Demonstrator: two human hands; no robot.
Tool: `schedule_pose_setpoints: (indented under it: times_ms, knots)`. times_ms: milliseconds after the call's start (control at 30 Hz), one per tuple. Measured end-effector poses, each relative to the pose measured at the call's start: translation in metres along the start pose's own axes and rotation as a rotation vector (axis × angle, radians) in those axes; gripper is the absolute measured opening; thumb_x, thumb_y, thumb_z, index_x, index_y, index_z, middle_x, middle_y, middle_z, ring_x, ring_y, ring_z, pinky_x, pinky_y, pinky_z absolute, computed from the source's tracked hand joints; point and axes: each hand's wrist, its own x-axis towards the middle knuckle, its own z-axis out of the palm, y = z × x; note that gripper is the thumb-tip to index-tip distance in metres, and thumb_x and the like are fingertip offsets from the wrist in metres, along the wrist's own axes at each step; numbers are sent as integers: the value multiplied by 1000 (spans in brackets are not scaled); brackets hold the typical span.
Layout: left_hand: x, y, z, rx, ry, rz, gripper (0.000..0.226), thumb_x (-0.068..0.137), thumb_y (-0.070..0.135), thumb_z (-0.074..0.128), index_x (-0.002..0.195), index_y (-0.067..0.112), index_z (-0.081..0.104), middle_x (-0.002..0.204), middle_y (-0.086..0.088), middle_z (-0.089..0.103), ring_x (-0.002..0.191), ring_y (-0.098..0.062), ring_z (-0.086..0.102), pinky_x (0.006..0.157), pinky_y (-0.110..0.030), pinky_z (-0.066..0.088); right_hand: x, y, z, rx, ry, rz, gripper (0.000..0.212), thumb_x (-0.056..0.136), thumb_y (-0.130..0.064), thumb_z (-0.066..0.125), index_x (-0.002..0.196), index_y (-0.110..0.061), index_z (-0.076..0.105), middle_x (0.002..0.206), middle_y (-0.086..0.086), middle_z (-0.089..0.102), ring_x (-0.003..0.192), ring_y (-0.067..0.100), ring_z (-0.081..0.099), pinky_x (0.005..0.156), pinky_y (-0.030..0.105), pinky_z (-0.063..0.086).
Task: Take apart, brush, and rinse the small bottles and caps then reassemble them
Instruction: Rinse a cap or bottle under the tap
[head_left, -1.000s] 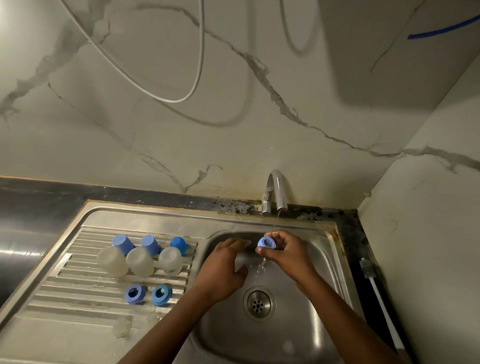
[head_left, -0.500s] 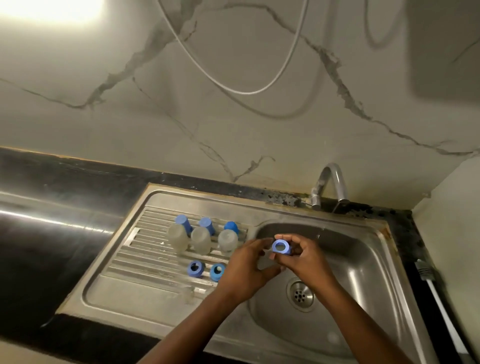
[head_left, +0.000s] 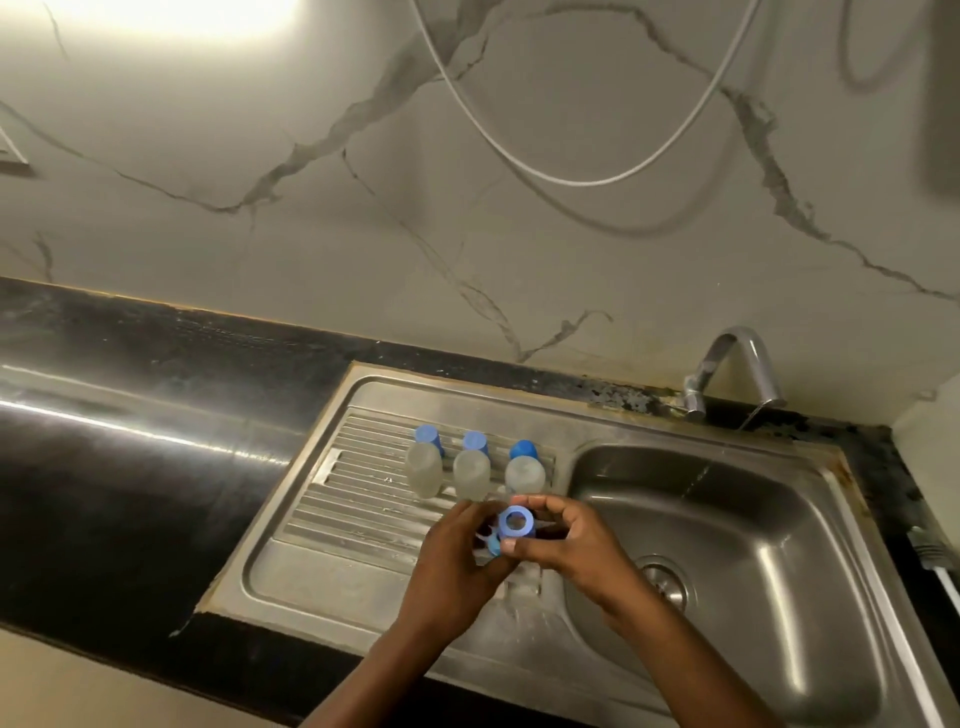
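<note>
Hands together above the drainboard: right hand pinches a blue cap, open end facing us; left hand curls just beside it, and we cannot tell whether it grips. Beyond them, three clear bottles in a row, three blue lids just behind. Tap farthest back, over the sink.

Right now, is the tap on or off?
On: a thin stream falls from the tap into the sink.
</note>
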Motion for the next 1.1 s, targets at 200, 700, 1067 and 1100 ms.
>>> schedule_pose_setpoints:
  times_ms: [200,700,1067,1100]
  knots:
    - [-9,-38,-43,59,114,-107,41,82,25,90,114,41,69,108,22,71,99,-7,68,78,-24,57,-3,4,23,1,69,85,39,81,-22,90,117,-26,76,115,-5,77,96,9,73,71,18,54]
    - [3,-116,-68,160,17,-383,35,82,26,90,111,35,72,104,17,75,90,-5,72,85,-43,64,-41,51,2,-25,221,253,15,93,-30,79,107,-35,80,103,-10,79,97,8,74,73,23,56]
    - [6,-108,-64,244,32,-325,61,81,34,92,135,30,64,127,10,65,110,-18,64,93,-42,59,-36,44,-8,-5,244,242,15,95,-28,76,109,-33,79,103,-10,79,96,8,74,85,35,60]
    - [6,-102,-63,229,47,-291,61,81,35,91,136,30,64,126,12,64,110,-16,64,92,-40,58,-34,42,-10,-8,242,237,16,95,-29,76,110,-33,79,104,-10,79,97,8,74,85,35,61]
